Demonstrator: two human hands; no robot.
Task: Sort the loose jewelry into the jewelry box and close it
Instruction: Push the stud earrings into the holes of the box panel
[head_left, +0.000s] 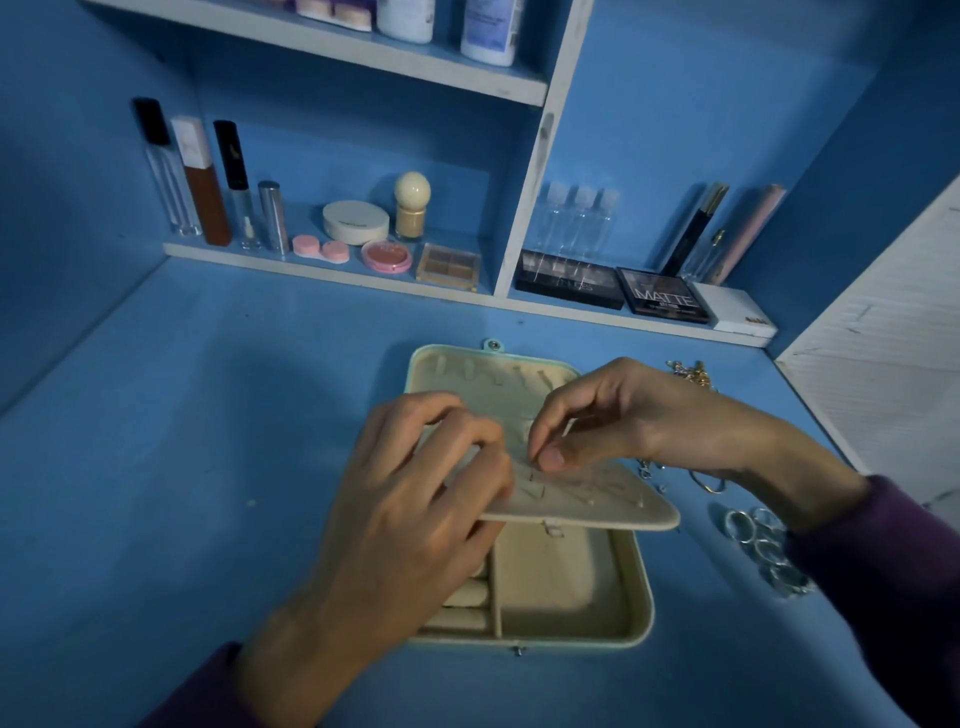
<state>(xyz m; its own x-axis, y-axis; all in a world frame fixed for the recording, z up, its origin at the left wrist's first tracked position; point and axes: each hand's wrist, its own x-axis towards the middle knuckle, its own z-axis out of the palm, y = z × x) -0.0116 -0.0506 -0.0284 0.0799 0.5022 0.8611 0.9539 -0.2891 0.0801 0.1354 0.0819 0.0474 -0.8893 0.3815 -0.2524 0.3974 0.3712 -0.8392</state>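
The work surface was a blue desk top (182, 467) set into a blue-walled alcove, with white shelves (332, 273) of cosmetics along the back and a white ribbed panel (883, 389) at the right edge.

An open mint-green jewelry box with a cream lining (643, 597) lay in the middle of the desk, its lid flat behind it. A cream padded flap (597, 506) stood raised over the lower tray.

The left hand (415, 519) gripped the flap's left edge, fingers curled over its top. The right hand (623, 421) had thumb and forefinger pinched shut on a tiny metal piece (531, 460) at the flap's surface; what kind of jewelry it was could not be made out.

A cluster of silver rings (763, 545) sat on the desk just right of the box, beside the purple sleeve (893, 597). A tangle of gold chain (693, 374) lay behind the right hand, and a thin silver hoop (709, 486) showed under the wrist.

On the lower shelf, a black eyeshadow palette (662, 299) read "MATTE"; the other labels were illegible.
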